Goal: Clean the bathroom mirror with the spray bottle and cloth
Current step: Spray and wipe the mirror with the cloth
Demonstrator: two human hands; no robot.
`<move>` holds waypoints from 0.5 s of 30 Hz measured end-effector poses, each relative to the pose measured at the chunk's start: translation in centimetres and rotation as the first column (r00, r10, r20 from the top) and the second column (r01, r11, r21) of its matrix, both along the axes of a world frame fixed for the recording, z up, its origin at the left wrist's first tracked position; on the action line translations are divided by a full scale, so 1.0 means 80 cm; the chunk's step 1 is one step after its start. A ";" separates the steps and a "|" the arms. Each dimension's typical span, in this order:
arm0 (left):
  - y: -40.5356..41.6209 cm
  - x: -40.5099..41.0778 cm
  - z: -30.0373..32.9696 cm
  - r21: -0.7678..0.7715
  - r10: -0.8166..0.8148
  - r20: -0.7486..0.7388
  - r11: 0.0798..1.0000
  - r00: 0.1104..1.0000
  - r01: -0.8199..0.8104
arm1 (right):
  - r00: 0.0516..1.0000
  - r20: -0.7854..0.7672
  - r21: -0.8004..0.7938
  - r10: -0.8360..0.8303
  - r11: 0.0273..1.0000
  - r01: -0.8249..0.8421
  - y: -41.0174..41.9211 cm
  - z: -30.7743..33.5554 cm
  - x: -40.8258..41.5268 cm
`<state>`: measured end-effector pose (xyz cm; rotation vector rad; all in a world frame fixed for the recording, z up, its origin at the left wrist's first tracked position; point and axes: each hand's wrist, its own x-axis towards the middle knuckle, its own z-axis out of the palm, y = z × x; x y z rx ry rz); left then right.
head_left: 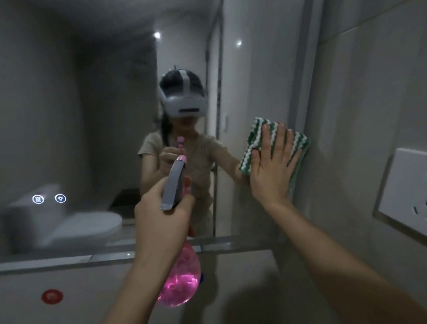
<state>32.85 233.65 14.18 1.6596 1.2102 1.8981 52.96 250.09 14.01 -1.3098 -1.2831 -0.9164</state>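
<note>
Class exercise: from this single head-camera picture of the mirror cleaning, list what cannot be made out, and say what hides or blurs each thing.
1. Spray bottle trigger and neck: covered by the left hand, head view.
2. Cloth middle: hidden under the flat right hand.
3. Mirror streaks or spray droplets: too dim and blurred to tell.
4. Red round sticker: print too small to read.
5. Wall socket: cut by the right edge.

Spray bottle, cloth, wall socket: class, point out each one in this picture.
spray bottle (181, 283), head view, pink rounded body.
cloth (253, 138), head view, green-and-white striped face above the fingers.
wall socket (414, 189), head view, white faceplate.
</note>
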 end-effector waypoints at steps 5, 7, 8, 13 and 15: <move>-0.001 -0.041 0.012 0.058 0.034 -0.026 0.998 0.999 -0.032 | 0.996 -0.085 0.038 0.040 0.999 -0.037 -0.002 0.026 -0.070; -0.002 -0.064 0.017 0.112 0.047 -0.057 0.993 0.997 -0.040 | 0.999 -0.016 0.068 0.047 0.997 -0.046 -0.001 0.044 -0.104; -0.004 -0.076 0.018 0.131 0.039 -0.071 0.991 0.997 -0.029 | 0.998 0.027 0.080 0.048 0.996 -0.050 -0.001 0.053 -0.124; -0.008 -0.141 0.017 0.196 0.072 -0.069 0.979 0.995 -0.057 | 0.959 0.272 0.096 0.078 0.989 -0.108 -0.008 0.091 -0.241; -0.010 -0.165 0.019 0.207 0.067 -0.043 0.977 0.997 -0.057 | 0.935 0.341 0.074 0.098 0.989 -0.130 -0.014 0.096 -0.292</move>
